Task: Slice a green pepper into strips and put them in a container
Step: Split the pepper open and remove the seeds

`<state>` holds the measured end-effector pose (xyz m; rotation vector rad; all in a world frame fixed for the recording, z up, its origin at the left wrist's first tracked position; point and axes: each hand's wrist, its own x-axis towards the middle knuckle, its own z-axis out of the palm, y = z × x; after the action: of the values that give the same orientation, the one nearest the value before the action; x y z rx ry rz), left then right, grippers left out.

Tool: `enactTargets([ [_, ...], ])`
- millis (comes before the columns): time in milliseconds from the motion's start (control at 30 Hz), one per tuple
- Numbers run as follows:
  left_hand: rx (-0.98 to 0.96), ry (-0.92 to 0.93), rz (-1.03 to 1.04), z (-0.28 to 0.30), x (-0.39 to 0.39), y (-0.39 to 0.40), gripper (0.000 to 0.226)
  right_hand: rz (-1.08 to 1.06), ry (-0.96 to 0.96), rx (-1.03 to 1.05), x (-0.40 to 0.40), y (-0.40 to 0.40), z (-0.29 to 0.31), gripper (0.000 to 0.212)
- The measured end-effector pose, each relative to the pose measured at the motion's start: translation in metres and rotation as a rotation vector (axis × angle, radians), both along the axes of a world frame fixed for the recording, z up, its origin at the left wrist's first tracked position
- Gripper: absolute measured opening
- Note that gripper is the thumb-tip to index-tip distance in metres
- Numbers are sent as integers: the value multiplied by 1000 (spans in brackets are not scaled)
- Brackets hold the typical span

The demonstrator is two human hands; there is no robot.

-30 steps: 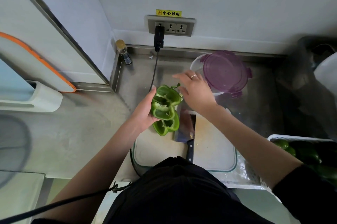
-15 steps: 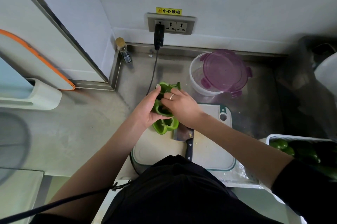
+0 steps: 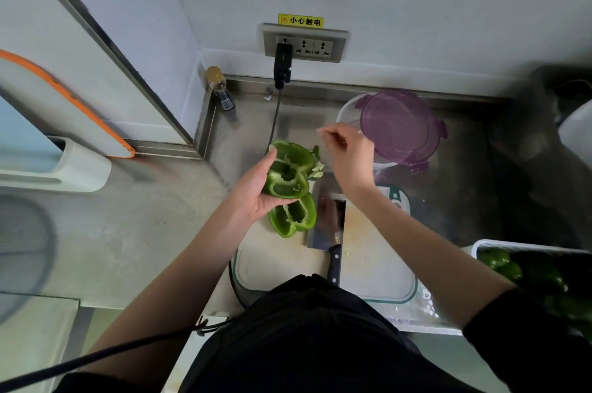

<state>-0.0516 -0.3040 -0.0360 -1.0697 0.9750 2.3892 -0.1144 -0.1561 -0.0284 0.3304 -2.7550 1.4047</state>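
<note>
- Green pepper half (image 3: 290, 173), cut side up, hollow and cleaned of seeds, sits in the left hand (image 3: 256, 191): palm cupped under it, thumb up along its left edge, fingers curled round the underside.
- Second pepper half (image 3: 293, 216) lies cut side up on the cutting board (image 3: 378, 264), just below the held half and partly overlapped by it.
- Pale core scraps with stem (image 3: 317, 165) lie at the right edge of the held half, near the board's far end.
- Right hand (image 3: 349, 155) is raised between the pepper and the container (image 3: 349, 114), fingers loosely bent. It is motion-blurred, so I cannot tell whether the fingertips pinch anything.
- Cleaver (image 3: 328, 223) lies flat on the board, blade away from the person, black handle toward the body, just right of the second half. Neither hand touches it.
- Container is clear and round, at the back of the steel table (image 3: 128, 232). Purple clip lid (image 3: 400, 126) rests tilted across its right side, leaving the left part open. No strips visible inside.
- White basket (image 3: 480, 245) at far right holds more whole green peppers (image 3: 499, 261).
- Small bottle (image 3: 221, 90) stands in the back corner. Black plug (image 3: 283, 64) sits in the wall socket above the table.
</note>
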Motion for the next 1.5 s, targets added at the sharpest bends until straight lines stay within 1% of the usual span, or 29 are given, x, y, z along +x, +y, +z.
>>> enactTargets([
  [33, -10, 8, -13, 1, 0, -3, 44, 17, -62, 62, -9, 0, 0, 14],
  [100, -11, 17, -9, 4, 2, -5, 35, 149, -205, 237, -20, -3, -1, 23],
  [133, -6, 23, 1, 4, 3, -6, 32, 193, -256, 305, -21, -6, 0, 24],
  [167, 3, 33, 10, 3, 4, -7, 31, 207, -264, 328, -18, -9, 3, 22],
  [200, 15, 48, 14, 1, 6, -8, 34, 227, -193, 328, -13, -11, 7, 16],
  [233, 38, 64, 16, -1, 7, -10, 39, 289, -60, 325, -5, -13, 12, 9],
  [267, 66, 74, 20, -4, 8, -11, 45, 403, 58, 358, 3, -15, 17, 12],
  [300, 100, 75, 25, -6, 9, -11, 48, 547, 135, 459, 11, -17, 19, 18],
  [333, 118, 59, 32, -7, 9, -10, 50, 676, 192, 607, 17, -19, 18, 24],
  [367, 128, 40, 33, -6, 9, -8, 50, 742, 231, 734, 20, -22, 15, 29],
  [433, 115, 15, 14, -5, 9, -4, 49, 761, 300, 835, 24, -29, 7, 30],
  [467, 106, 6, 4, -4, 9, -2, 48, 757, 347, 833, 25, -32, 4, 27],
  [533, 98, -11, -10, -4, 9, 1, 46, 732, 413, 714, 28, -32, -6, 22],
  [633, 35, -52, -58, -4, 8, 4, 53, 707, 347, 470, 34, -27, -14, 7],
  [700, -24, -73, -56, -5, 6, 8, 58, 654, 317, 391, 38, -28, -16, 18],
  [767, -47, -90, -15, -7, 3, 10, 59, 626, 317, 352, 39, -29, -16, 19],
  [867, -32, -99, -10, -6, -1, 10, 54, 625, 394, 341, 38, -26, -14, 12],
  [967, -5, -104, -20, -5, -2, 10, 55, 710, 430, 383, 37, -23, -14, 19],
  [1067, 13, -146, -13, -4, -2, 11, 51, 808, 479, 446, 30, -20, -12, 22],
  [1233, 86, -196, -4, -9, -4, 12, 63, 994, 632, 448, 13, -10, -8, 21],
  [1300, 110, -221, 12, -7, -5, 10, 61, 1061, 639, 486, 6, -6, -7, 21],
  [1400, 148, -255, 69, -7, -3, 1, 51, 1141, 590, 454, -4, 8, -5, 18],
  [1433, 151, -242, 73, -8, -2, -3, 50, 1099, 566, 431, -5, 12, -4, 16],
  [1467, 154, -212, 62, -7, -1, -7, 53, 986, 532, 397, -6, 15, -5, 15],
  [1500, 151, -164, 34, -7, 0, -11, 56, 806, 469, 343, -7, 16, -7, 15],
])
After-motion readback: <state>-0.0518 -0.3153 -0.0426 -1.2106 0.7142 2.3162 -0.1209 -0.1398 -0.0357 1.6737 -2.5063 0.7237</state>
